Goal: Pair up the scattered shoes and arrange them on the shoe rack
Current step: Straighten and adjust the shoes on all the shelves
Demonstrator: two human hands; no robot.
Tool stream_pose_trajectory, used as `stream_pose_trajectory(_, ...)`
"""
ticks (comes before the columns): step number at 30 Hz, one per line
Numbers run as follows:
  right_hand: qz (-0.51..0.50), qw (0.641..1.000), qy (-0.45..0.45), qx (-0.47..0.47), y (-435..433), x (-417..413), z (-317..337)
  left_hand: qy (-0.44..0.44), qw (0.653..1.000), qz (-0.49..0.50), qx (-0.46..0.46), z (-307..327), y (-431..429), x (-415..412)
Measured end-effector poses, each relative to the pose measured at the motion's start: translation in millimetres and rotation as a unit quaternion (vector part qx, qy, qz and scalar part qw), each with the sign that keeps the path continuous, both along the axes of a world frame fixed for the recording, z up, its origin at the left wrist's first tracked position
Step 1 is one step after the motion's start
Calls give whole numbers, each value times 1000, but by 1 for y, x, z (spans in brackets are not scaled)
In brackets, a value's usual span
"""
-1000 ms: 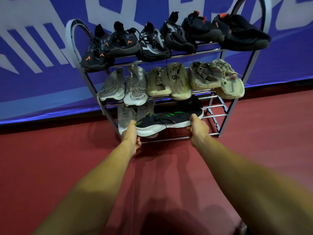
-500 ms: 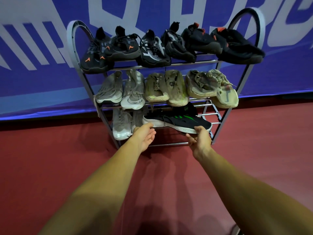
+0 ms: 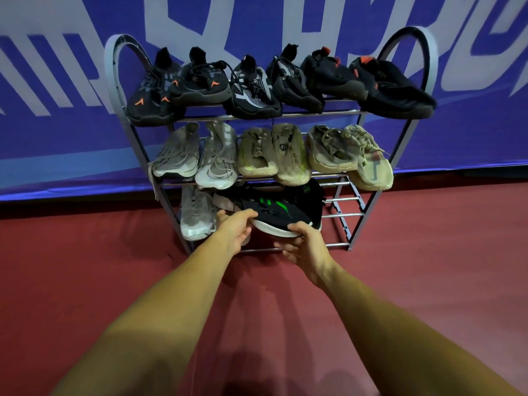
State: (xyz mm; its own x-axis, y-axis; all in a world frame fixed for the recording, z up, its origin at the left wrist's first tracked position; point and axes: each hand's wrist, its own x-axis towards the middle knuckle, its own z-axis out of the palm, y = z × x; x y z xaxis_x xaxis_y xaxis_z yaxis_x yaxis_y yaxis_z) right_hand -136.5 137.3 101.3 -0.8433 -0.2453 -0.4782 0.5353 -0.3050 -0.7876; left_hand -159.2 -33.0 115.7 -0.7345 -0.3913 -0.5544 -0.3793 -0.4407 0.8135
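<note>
Shoe (image 3: 274, 215), black with green stripes, has swung from crosswise in front of the rack (image 3: 114, 70) to slanted over the bottom shelf (image 3: 344, 215), in front of its mate (image 3: 313, 194) and just beside the grey pair (image 3: 197, 217). Left hand (image 3: 235, 231) grips one end, thumb on top and fingers under; right hand (image 3: 304, 247) grips the white sole edge at the other end. Probably the last pair going in: the upper two shelves look full, and this shoe only needs straightening and letting go.
</note>
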Motion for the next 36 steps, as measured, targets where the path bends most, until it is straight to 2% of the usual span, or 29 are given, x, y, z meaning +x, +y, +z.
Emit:
stream_pose_trajectory(3, 7, 999, -13, 39, -1, -2, 6, -4, 1000, -7, -22, 1, -8, -2)
stream_pose_trajectory(6, -39, 995, -9, 91, 6, -6, 0, 2, 999, -28, -45, -5, -9, -2)
stream_pose_trajectory(11, -18, 1000, -16, 17, 15, 3, -10, -3, 996, -59, -70, -7, -5, 0)
stream_pose_trajectory(14, -14, 1000, -9, -2, 9, 2, -9, -4, 993, -103, -50, -11, -1, 3)
stream_pose_trajectory(17, -49, 999, -23, 0, 6, -5, -14, 10, 993, -112, -31, -18, 3, 5)
stream_pose_trajectory(21, -41, 998, -21, -45, -4, -8, -20, 26, 991, -128, -21, -20, 9, 0)
stream_pose_trajectory(24, -72, 996, -25, -47, -15, -15, -23, -6, 992, -122, -12, -19, 16, -1)
stream_pose_trajectory(27, -88, 995, -21, -41, -23, -21, -26, -68, 988, -133, -39, -25, 18, 0)
stream_pose_trajectory(36, -132, 990, -39, 9, -29, -46, -44, -112, 982, -148, -39, -40, 8, -2)
